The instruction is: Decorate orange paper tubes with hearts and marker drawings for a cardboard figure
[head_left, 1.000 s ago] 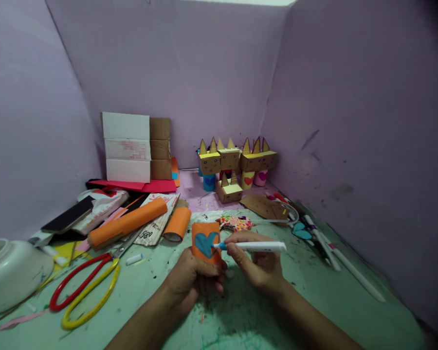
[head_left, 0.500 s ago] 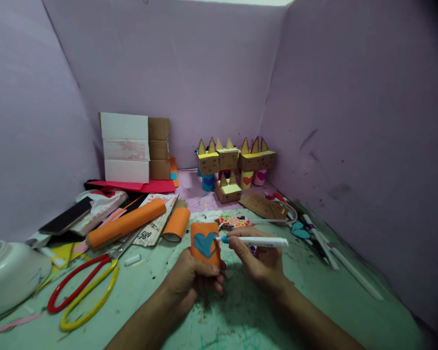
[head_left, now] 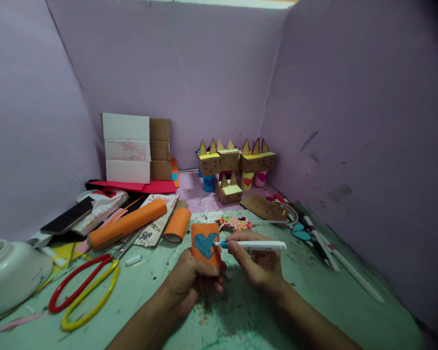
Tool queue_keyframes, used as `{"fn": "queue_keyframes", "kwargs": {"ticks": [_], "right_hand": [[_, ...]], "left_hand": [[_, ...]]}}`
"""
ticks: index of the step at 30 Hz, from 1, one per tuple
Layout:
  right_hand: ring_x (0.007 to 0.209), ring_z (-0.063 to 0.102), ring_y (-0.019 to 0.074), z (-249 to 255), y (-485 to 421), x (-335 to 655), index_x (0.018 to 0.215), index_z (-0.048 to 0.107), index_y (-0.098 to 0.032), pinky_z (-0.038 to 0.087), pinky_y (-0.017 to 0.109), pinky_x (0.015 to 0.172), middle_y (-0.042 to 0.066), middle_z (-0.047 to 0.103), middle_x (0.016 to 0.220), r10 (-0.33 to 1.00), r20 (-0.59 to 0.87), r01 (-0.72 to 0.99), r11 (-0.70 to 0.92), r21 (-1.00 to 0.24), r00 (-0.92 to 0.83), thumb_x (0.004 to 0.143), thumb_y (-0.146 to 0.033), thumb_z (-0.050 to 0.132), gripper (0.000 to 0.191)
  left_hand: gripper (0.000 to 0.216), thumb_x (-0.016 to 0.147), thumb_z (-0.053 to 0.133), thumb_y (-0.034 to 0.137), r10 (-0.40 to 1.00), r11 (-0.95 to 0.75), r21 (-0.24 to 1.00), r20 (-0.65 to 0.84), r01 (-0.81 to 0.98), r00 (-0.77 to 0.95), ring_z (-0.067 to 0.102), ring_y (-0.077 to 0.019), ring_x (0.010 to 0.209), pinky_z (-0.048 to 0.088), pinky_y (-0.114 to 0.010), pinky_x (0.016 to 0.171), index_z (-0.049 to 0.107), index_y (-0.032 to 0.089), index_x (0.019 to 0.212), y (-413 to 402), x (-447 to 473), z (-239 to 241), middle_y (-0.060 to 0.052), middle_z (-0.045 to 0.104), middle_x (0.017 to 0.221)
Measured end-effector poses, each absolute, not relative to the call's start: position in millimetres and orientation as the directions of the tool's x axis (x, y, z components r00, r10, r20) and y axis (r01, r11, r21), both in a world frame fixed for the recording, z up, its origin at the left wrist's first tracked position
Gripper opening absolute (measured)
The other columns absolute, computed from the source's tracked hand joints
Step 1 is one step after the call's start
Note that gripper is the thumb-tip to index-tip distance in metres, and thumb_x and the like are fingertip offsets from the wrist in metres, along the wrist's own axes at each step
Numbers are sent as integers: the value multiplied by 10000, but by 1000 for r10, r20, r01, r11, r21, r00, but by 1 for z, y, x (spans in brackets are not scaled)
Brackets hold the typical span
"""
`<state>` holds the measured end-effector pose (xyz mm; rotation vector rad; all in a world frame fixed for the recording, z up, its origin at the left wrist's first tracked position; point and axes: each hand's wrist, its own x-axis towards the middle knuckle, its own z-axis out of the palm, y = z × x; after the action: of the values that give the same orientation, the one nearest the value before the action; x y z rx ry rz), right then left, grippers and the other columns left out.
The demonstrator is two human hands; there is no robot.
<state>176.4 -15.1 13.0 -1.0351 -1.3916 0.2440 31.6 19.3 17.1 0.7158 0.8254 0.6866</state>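
My left hand (head_left: 191, 284) is wrapped round the lower part of a short orange paper tube (head_left: 205, 243), holding it upright over the green table (head_left: 241, 321). A blue heart (head_left: 206, 244) is on the tube's front. My right hand (head_left: 257, 265) pinches a white marker (head_left: 257, 246) with a blue tip. The tip touches the right edge of the heart. Both hands sit close together at the middle of the table.
Red and yellow scissors (head_left: 81, 289) lie to the left, with a white bowl (head_left: 10, 274) at the far left edge. Orange rolls (head_left: 127, 222), a phone (head_left: 67, 215) and cardboard (head_left: 136, 147) sit behind. Several box figures with pointed ears (head_left: 237, 163) stand at the back. Markers (head_left: 330, 253) lie to the right.
The marker tip has shifted slightly along the heart's right edge. The tube and my left hand have stayed in place.
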Motion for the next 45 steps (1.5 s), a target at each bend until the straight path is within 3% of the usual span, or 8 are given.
{"fn": "queue_keyframes", "kwargs": {"ticks": [8,19,27,40,45], "right_hand": [[525,639,163,17,-16,176,721,699,-187,511,278,511,29,701,597,675,733,408,648,-643,84,785,-161,614,110],[565,665,187,13,-13,178,728,718,-203,541,294,525,40,727,651,657,675,444,522,-728,335,768,-223,653,79],[567,669,183,14,-12,179,731,712,-207,545,290,528,35,726,649,649,678,438,527,-728,346,772,-220,651,75],[506,637,159,17,-17,174,691,696,-188,505,266,478,28,702,587,699,702,390,614,-686,133,777,-182,619,116],[523,652,173,15,-14,176,698,702,-199,506,267,464,35,718,616,697,672,405,554,-727,252,770,-210,632,101]], "left_hand": [[185,428,664,60,770,570,786,-411,-239,488,542,-119,421,435,-207,361,670,91,610,18,31,21,-16,608,507],[321,436,670,66,767,575,786,-423,-225,483,563,-136,437,454,-226,381,641,81,756,18,32,22,-57,661,574],[318,439,665,61,774,573,785,-424,-235,471,556,-135,425,449,-225,373,633,80,755,17,31,22,-69,661,576],[202,421,673,66,768,571,787,-412,-233,490,542,-112,408,447,-203,354,665,80,622,17,32,24,-21,622,510],[260,401,672,64,764,579,777,-411,-249,497,557,-130,408,457,-214,349,655,91,658,20,32,19,-35,641,519]]}}
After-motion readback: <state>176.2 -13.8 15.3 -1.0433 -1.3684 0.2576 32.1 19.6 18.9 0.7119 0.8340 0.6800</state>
